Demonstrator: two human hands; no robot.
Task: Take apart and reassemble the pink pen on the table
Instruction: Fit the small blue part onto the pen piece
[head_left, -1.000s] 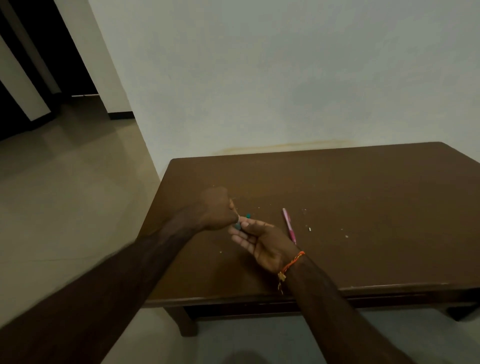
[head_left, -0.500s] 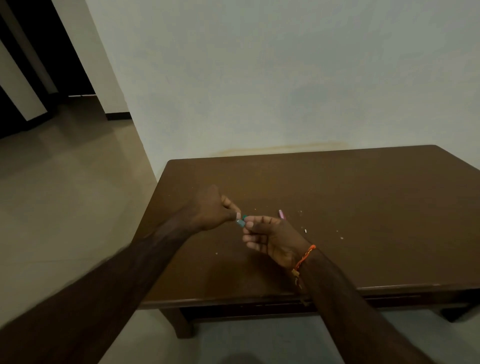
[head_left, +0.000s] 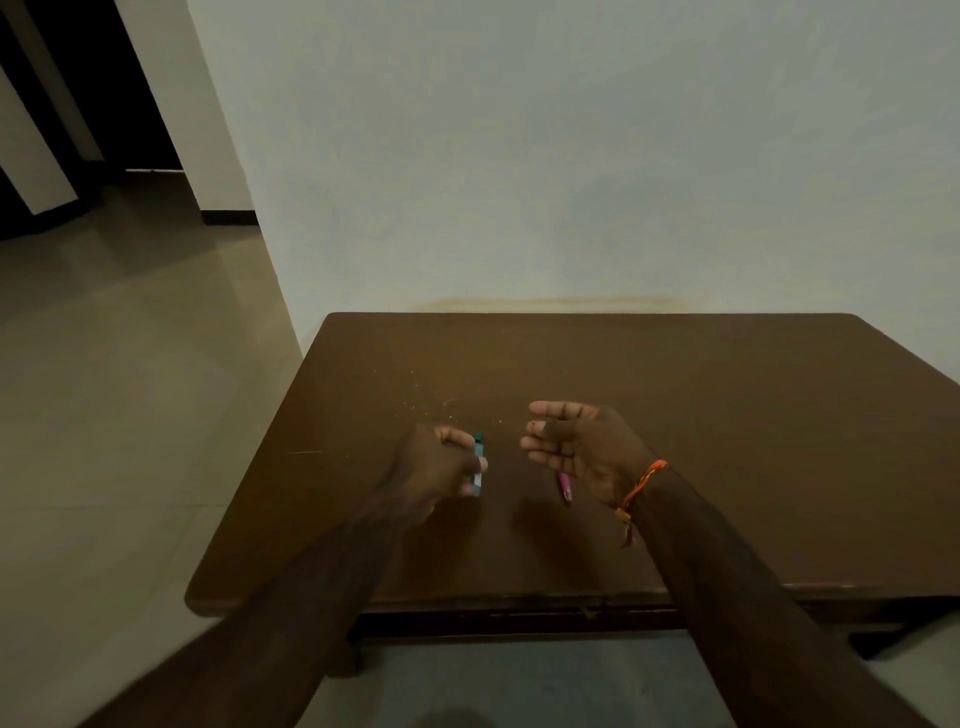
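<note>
My left hand (head_left: 434, 465) is closed around a short teal and pale pen part (head_left: 477, 463), which sticks up and down out of the fingers. My right hand (head_left: 576, 446) hovers to its right with fingers spread and nothing in it; an orange thread band is on that wrist. A pink pen piece (head_left: 564, 487) lies on the brown table (head_left: 727, 415) just below the right palm, partly hidden by the hand. The two hands are apart.
The low brown table stands against a pale wall. Small light crumbs (head_left: 447, 410) dot the tabletop beyond my left hand. Tiled floor (head_left: 130, 415) lies to the left, with a dark doorway at the far left.
The hands were touching at the teal part; now they have separated. My left hand keeps the teal part, and my right hand has opened and moved right over the pink piece.
</note>
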